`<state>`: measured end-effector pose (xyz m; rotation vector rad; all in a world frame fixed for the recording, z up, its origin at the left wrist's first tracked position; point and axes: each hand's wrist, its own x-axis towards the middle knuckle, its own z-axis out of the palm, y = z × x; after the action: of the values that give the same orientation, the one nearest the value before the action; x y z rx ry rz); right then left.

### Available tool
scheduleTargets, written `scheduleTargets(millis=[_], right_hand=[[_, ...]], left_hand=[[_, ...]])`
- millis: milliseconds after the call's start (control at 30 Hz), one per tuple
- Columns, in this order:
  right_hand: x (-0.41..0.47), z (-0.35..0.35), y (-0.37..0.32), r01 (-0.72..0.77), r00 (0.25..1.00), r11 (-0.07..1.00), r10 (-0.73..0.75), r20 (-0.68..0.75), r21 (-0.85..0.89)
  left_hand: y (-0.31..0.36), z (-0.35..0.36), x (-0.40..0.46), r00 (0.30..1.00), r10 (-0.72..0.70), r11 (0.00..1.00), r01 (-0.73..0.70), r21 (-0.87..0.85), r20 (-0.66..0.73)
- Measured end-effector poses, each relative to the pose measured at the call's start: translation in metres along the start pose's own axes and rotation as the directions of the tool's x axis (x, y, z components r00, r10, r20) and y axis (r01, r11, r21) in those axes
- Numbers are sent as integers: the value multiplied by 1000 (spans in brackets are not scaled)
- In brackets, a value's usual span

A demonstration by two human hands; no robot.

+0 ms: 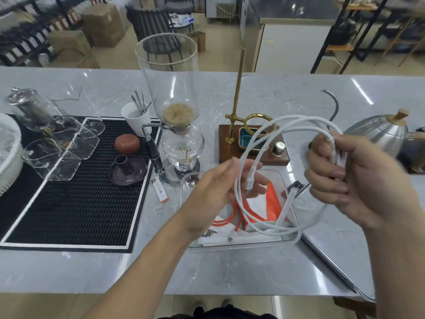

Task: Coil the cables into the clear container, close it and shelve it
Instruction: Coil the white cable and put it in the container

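A: In the head view, what does the right hand (pixel 349 178) do?

B: Its fingers are curled around a bundle of loops of the white cable (pixel 250 143). The thumb presses the loops near one plug. I think it holds them together so the coil does not spring open.

A: And the left hand (pixel 220 192)?

B: Its fingers are nearly straight and relaxed, palm turned up. The free plug end of the white cable hangs just above this palm. I cannot tell if it touches the fingers. It seems the hand is guiding the loose end toward the next loop.

A: Where is the clear container (pixel 296 240)?

B: Directly below both hands, on the grey counter (pixel 207 272), open. The big loop hangs from the right hand down over its rim. So the finished coil can, I suppose, drop straight in.

A: Is something already inside?

B: Yes, the red cable (pixel 232 215) lies under the left hand, beside an orange-and-white packet (pixel 271 203).

A: The lid?

B: A clear lid (pixel 322 256) appears to lie below the right hand, beside the container. Closing and shelving are not yet done.
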<state>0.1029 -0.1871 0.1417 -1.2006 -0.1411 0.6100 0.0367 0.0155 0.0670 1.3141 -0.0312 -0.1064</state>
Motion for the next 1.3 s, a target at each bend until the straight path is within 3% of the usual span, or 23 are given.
scheduleTargets(millis=[133,300,600,800,1000,1133,1300], right_hand=[[5,4,6,-46,999,999,46,15,22],[4,7,19,-84,996,995,84,-4,-59],[-6,-10,28,-121,992,981,125,15,-149],[-8,-14,25,-20,989,990,40,143,-139],[-10,-13,23,3,992,999,3,129,-46],[-7,-2,27,6,1000,1000,-6,24,17],[-4,11,41,47,999,999,-47,-5,-14]], left_hand=[[7,2,-10,999,0,996,-4,-87,-43],[15,-5,-18,994,-98,943,110,-315,54],[26,-23,-29,980,-178,919,131,-371,-95],[33,-28,-31,976,-195,874,128,-469,-96],[31,-27,-38,983,-163,839,97,-535,-78],[30,-28,-39,990,-142,793,103,-600,-18],[28,-29,-37,971,-77,679,216,-702,224]])
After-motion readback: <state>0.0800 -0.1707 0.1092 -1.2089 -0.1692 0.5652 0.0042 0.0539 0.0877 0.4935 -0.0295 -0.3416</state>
